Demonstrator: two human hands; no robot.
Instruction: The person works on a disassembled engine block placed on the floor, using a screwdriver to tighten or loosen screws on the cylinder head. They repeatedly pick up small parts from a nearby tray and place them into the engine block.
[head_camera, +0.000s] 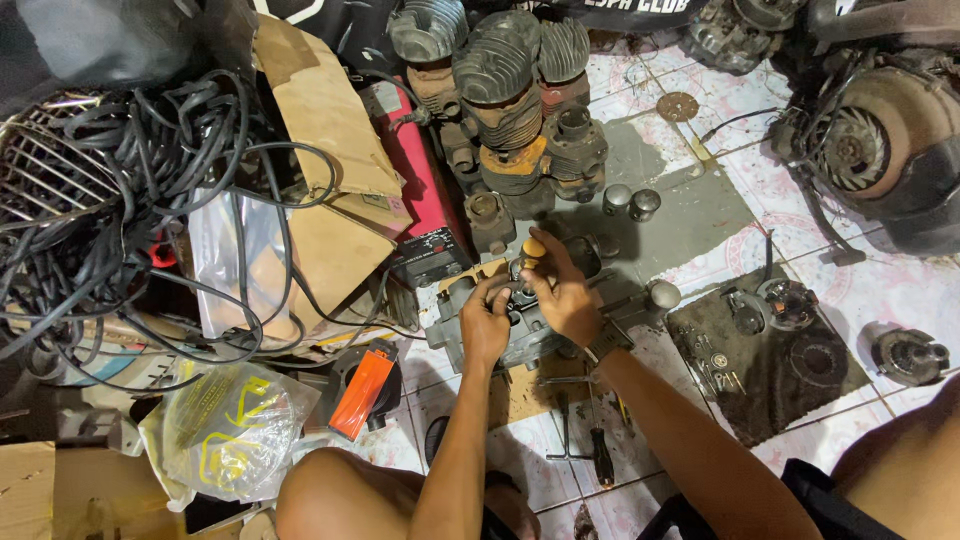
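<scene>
Head view: two hands are working on an engine block (520, 325) on a tiled floor (880, 290).

The left hand (485, 322) is resting on the block's top with its fingers curled together against the metal. The right hand (563, 292) is gripping a screwdriver with a yellow handle (532, 250), holding it upright over the block, just beside the left hand. The block is sitting on cardboard (520, 390) in front of the knees. Behind it, finned cylinders (505, 70) are standing together. A cable tangle (120, 190) is lying well to the left, a dark mat (770, 385) with small parts to the right, and a black-handled tool (602, 455) is lying near the right forearm.
</scene>
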